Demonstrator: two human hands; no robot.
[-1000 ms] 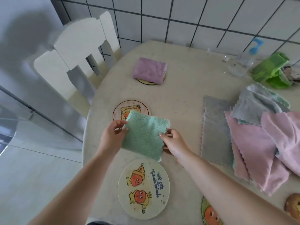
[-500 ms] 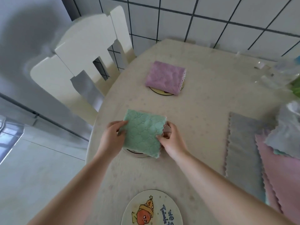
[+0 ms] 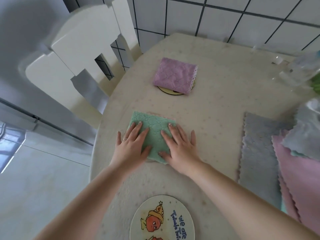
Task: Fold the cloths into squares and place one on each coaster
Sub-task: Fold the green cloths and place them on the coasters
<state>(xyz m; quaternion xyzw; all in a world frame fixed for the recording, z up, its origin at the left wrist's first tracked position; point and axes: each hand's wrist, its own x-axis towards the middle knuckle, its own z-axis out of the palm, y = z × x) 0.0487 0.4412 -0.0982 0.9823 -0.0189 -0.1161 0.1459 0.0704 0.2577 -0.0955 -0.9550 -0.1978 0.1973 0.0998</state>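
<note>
Hands lie flat, fingers straight, pressing a folded green cloth (image 3: 152,135) on the table (image 3: 216,110): left hand (image 3: 130,146) on its left half, right hand (image 3: 180,146) on its right.

Green cloth (image 3: 152,134) hides its coaster — bottle (image 3: 301,68) blurred.

A single head-worn, wide-angle view looks forward and steeply down from close above the near left edge of the table (image 3: 225,104). It faces the tiled wall (image 3: 225,14) along the table's far edge. Both forearms enter from the bottom of the frame, and straight lines bow outward.
</note>
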